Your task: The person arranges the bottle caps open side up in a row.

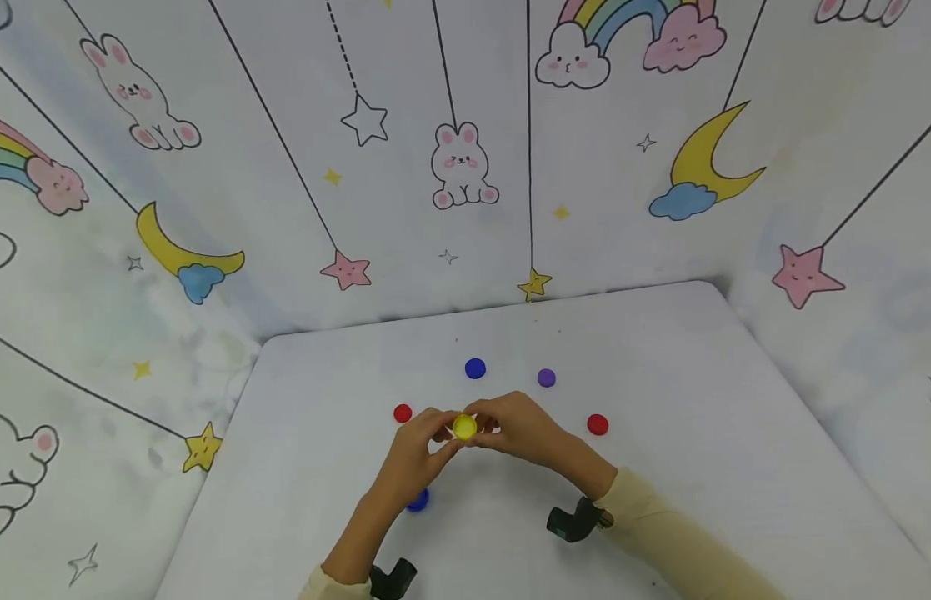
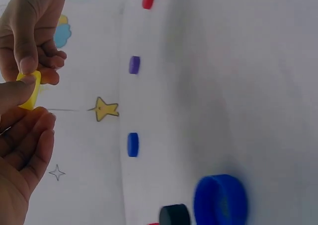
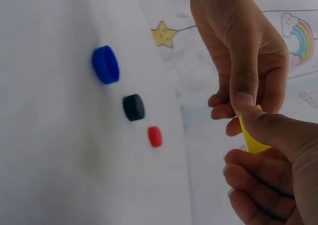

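Note:
Both hands hold a yellow bottle cap (image 1: 465,427) up over the white table, thumbs and fingers pinching its rim. On the cap's left side is my left hand (image 1: 414,450), and on its right my right hand (image 1: 521,427). The head view looks into the round cap; both wrist views show the yellow cap (image 2: 31,93) edge-on between the thumbs. Below the left wrist, a blue cap (image 1: 417,500) is partly covered in the head view. The right wrist view shows a black cap (image 3: 133,107) between a blue cap and a red one; the head view does not show it.
More caps lie on the white table (image 1: 660,358) around the hands: a red one (image 1: 402,413) at left, a blue one (image 1: 475,368) and a purple one (image 1: 547,377) farther back, another red one (image 1: 598,425) at right. Cartoon-printed white walls (image 1: 285,275) stand behind and beside the table.

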